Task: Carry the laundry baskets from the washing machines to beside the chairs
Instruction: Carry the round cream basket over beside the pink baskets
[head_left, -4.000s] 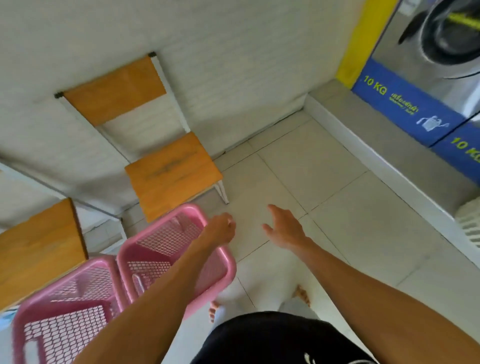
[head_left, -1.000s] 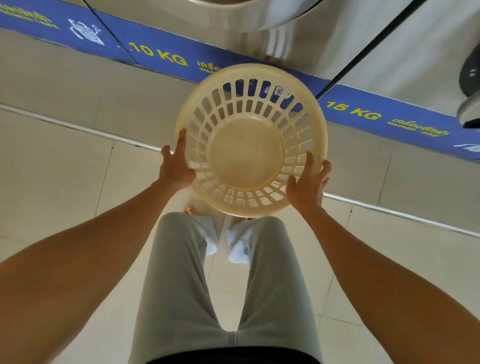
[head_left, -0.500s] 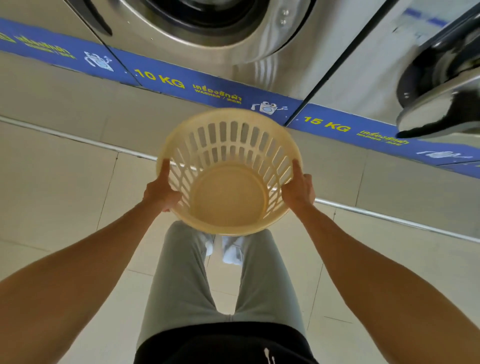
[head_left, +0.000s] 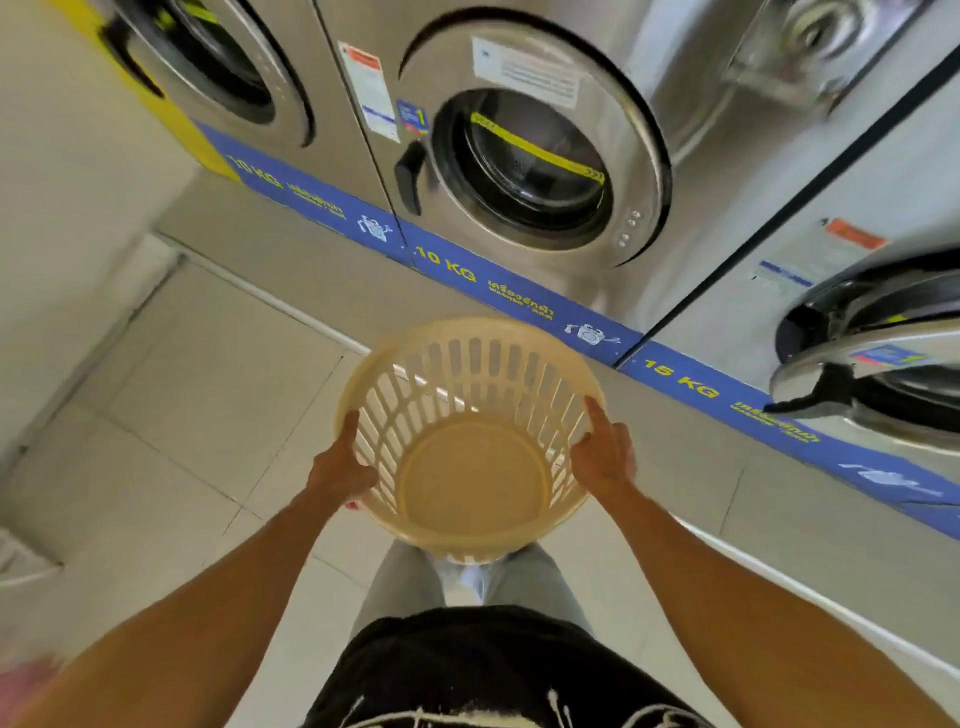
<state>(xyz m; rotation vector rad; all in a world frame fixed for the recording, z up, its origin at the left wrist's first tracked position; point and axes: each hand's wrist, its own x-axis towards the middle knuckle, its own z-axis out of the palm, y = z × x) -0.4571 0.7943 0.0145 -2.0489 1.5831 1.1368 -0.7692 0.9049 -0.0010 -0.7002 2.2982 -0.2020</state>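
Since half a second ago the cream basket (head_left: 470, 441) has come up off the floor a little further and closer to my body, and more of the washing machine doors shows above it. My left hand (head_left: 340, 470) grips the basket's left rim, thumb lying along the outside of the rim and the other fingers curled under the slatted wall where I cannot see them. My right hand (head_left: 605, 457) holds the opposite rim, index finger stretched up along the edge and the rest of the fingers wrapped around the outside. Both sets of fingers are closed on the basket, which hangs upright between my hands with its mouth towards me and nothing inside. Below the basket are my grey trousers (head_left: 410, 579) and the tiled floor (head_left: 208, 395). Just beyond the basket runs the raised step with its blue strip (head_left: 498, 293) marked 10 KG, and above that stands the steel washing machine (head_left: 524, 161) with its round door shut. To the right of the basket another machine's door (head_left: 862, 364) stands ajar. Far to the left of the basket, at the picture's lower corner, is a blur of pink (head_left: 26, 680).
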